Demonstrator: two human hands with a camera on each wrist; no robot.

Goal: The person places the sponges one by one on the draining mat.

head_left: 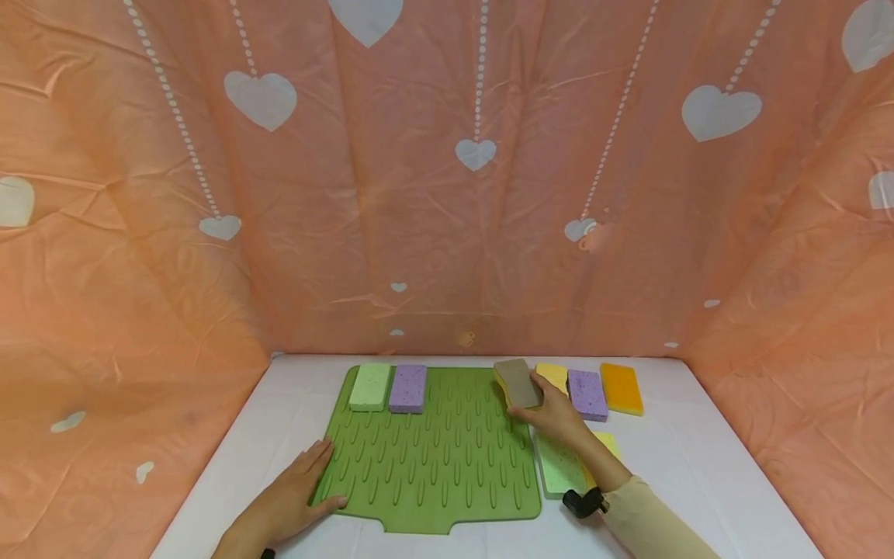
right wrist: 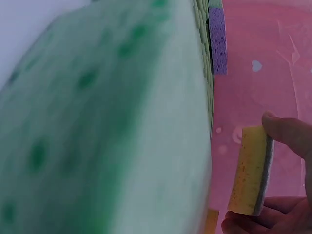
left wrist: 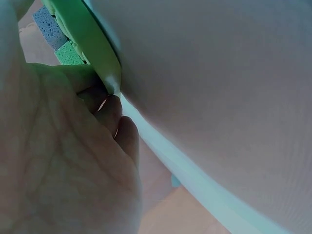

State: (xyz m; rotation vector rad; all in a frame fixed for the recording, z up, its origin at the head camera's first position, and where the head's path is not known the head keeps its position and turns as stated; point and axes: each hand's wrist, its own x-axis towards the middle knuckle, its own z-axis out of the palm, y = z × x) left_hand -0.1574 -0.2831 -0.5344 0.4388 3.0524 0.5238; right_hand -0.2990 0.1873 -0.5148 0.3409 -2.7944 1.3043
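Between thumb and fingers my right hand (head_left: 559,415) holds a two-layer sponge (head_left: 519,382) over the upper right corner of a green ridged mat (head_left: 433,466). Its yellow foam side (right wrist: 251,170) and thin grey face appear in the right wrist view, raised off the surface. My left hand (head_left: 293,493) rests at the mat's left edge, fingers extended; in the left wrist view the fingertips touch the mat's rim (left wrist: 105,63). On the mat's far left, a light green sponge (head_left: 370,386) and a purple sponge (head_left: 408,388) lie side by side.
Right of the mat lie a yellow sponge (head_left: 553,374), a purple sponge (head_left: 588,394) and an orange sponge (head_left: 621,388). Nearer, a light green sponge (head_left: 557,470) and yellow pieces are partly under my right arm. An orange heart-patterned curtain (head_left: 419,233) surrounds the white table (head_left: 698,466).
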